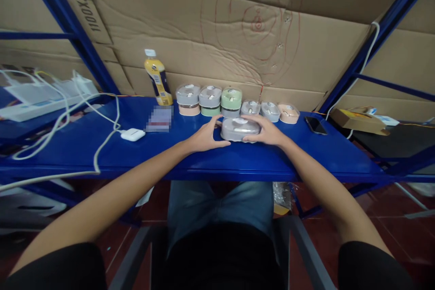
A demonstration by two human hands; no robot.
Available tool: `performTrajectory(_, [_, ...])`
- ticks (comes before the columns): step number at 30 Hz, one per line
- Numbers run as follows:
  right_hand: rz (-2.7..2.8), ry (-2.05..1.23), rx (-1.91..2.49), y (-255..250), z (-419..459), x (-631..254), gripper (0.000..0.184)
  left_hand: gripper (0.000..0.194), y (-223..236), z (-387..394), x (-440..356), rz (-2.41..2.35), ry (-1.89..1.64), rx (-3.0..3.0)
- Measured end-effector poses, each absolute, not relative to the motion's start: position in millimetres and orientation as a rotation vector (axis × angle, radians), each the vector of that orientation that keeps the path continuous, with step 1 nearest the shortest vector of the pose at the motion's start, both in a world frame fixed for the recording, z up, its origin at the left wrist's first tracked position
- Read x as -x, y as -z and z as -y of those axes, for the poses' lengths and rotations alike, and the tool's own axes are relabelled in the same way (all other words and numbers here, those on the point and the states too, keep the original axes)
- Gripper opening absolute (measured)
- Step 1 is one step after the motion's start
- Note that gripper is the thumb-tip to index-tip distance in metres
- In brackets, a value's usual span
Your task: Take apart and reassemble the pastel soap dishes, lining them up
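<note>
A small grey oval lidded box [238, 129] with a clear top lies near the front of the blue table. My right hand [270, 132] grips its right end, with thumb in front and fingers over the far side. At the left end, my left hand [205, 137] is held with thumb and fingers spread wide; whether they touch the box is hard to tell. Behind stand similar boxes: stacks topped by a grey box [188, 95], another grey box [210, 96] and a green box [231, 98]. Single boxes, including a peach one [288, 113], sit to their right.
A yellow drink bottle [158, 79] stands at the back left, near a blurred card [159, 118]. White cables [98, 154] and a white charger case [132, 134] lie on the left. To the right are a phone [316, 125] and an open cardboard box [360, 122]. Blue posts flank the table [234, 161].
</note>
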State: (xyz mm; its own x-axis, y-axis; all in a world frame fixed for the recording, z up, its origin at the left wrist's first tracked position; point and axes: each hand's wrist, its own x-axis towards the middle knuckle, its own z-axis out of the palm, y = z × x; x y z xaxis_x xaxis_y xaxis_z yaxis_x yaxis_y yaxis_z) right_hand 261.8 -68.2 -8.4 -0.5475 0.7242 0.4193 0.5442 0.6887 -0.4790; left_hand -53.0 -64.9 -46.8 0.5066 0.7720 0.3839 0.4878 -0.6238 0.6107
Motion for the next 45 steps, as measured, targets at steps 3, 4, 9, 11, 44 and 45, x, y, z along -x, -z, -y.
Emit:
performTrajectory(3, [2.053, -0.172, 1.158, -11, 50, -296, 0.086, 0.104, 47, 65, 55, -1.051, -0.922, -2.327])
performTrajectory(4, [1.921, -0.061, 1.271, -17, 41, -310, 0.088, 0.102, 47, 64, 55, -1.065, -0.912, -2.333])
performTrajectory(9, [1.271, 0.233, 1.876, -26, -4, -355, 0.087, 0.099, 46, 65, 53, -1.109, -0.853, -2.35])
performTrajectory(11, [1.15, 0.263, 2.015, -21, -15, -358, 0.082, 0.098, 46, 65, 52, -1.122, -0.843, -2.352])
performTrajectory(44, [2.013, 0.126, 1.855, -1, 87, -225, 0.081, 0.118, 52, 63, 54, -1.072, -0.862, -2.379])
performTrajectory(45, [2.051, 0.111, 1.863, -3, 88, -222, 0.077, 0.121, 53, 62, 54, -1.051, -0.896, -2.369])
